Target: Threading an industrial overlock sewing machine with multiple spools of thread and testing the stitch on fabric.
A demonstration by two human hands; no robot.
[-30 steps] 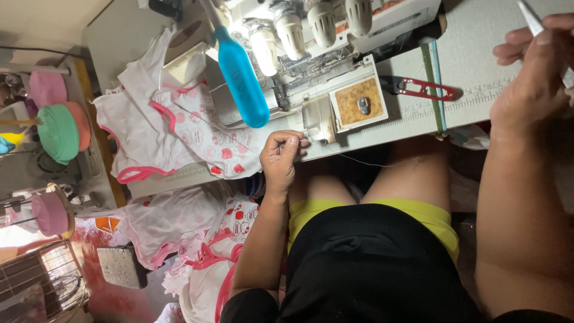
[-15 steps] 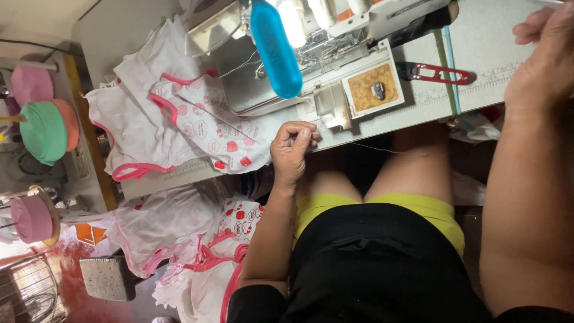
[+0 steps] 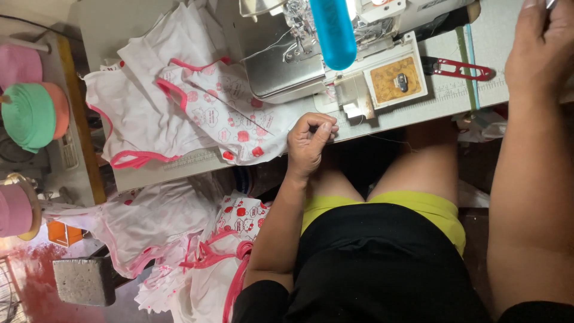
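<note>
**Thread pinched at the table's front edge**

While the pale grey sewing table (image 3: 418, 113) fills the upper half of the view, its front edge runs on a slant from lower left to upper right, and most of the open room lies below it, over the person's lap. At far left, green, orange and pink thread cones (image 3: 27, 113) stand on a side stand, well apart from both hands. A heap of white garments with pink binding and red print (image 3: 197, 113) covers the left part of the table, one corner hanging over the edge; more of the same cloth lies piled below it, beside a grey concrete block (image 3: 84, 280).

Just right of the heap, the left hand (image 3: 308, 146) sits at the table edge, thumb and forefinger closed narrow on a thin thread (image 3: 382, 140) that trails right across the dark gap above the knees. Behind it stands the metal overlock machine (image 3: 287, 60), with a bright blue cylinder (image 3: 332, 30) close to the camera. Red-handled thread snips (image 3: 457, 69) lie on the table farther right. The right hand (image 3: 541, 54) rests at the top right corner, fingers curled on a thin metal piece that is largely cut off by the frame edge.

Compared with half a second ago, the view has shifted so the machine sits higher, and the left hand has kept its pinch at the edge.
</note>
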